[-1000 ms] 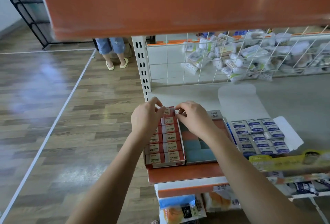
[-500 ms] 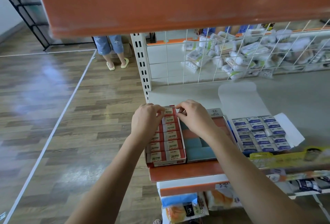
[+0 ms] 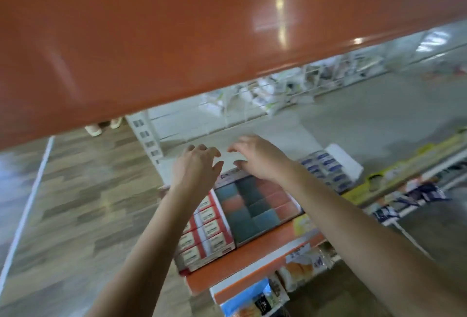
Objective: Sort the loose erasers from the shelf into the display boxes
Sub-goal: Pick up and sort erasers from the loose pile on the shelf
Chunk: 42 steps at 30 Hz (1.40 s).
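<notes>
With my left hand [image 3: 195,165] and right hand [image 3: 255,158] both loose-fingered and empty above the red-and-white cardboard eraser box [image 3: 204,236], I should reach back slowly for 1 loose eraser.

Glossy orange upper shelf [image 3: 177,38]; wood-look, sheened floor [image 3: 75,203]; matt grey shelf board [image 3: 353,119]; cardboard display boxes [image 3: 257,205].

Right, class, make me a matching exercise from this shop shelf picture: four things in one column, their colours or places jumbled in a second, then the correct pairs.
Things:
1. left box of erasers
2. middle box of erasers
3. right box of erasers
4. upper shelf

Descriptions:
A. orange, overhanging the top of the view
B. dark teal and reddish blocks
C. blue and white wrappers
D. red and cream wrappers, under the left hand

Pairs: 1-D, 2-B, 3-C, 4-A
</notes>
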Each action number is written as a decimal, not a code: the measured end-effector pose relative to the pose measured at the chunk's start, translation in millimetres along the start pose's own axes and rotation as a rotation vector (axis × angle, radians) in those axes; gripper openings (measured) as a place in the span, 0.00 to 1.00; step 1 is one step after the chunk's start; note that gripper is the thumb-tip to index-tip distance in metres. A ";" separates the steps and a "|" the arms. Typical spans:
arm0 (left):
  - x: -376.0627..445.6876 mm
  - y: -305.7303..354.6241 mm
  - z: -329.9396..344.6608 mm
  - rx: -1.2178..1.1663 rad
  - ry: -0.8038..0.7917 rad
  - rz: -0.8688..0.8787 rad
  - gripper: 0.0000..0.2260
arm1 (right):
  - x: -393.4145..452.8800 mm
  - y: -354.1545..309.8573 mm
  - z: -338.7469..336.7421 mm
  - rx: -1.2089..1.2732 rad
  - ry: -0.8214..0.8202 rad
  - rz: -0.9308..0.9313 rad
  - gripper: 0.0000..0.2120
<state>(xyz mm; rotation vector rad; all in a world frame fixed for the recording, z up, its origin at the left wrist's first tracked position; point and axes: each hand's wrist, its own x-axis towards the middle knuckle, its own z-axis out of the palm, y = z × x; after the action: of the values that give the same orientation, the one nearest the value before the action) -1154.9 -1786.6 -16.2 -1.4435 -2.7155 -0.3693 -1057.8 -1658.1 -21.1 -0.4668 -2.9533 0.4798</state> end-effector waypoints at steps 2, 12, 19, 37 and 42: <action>21.7 35.2 3.9 0.019 -0.048 0.097 0.15 | -12.0 32.7 -22.3 -0.122 -0.017 0.048 0.21; 93.5 309.9 55.6 0.113 -0.217 0.449 0.23 | -166.3 276.9 -114.3 -0.269 -0.076 0.453 0.26; 132.7 490.5 97.4 0.019 -0.248 0.610 0.23 | -258.5 408.8 -165.4 -0.171 -0.035 0.674 0.25; 388.6 718.8 231.3 0.008 -0.137 0.471 0.25 | -238.8 745.1 -246.9 -0.137 0.007 0.691 0.24; 439.7 735.4 254.1 -0.163 -0.101 0.315 0.23 | -202.3 810.7 -272.5 -0.169 0.142 0.480 0.24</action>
<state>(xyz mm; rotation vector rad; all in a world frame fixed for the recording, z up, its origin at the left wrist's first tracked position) -780.3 -976.2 -58.5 -1.9462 -2.5178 -0.5199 -594.6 -911.5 -40.4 -1.1873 -2.7424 0.2219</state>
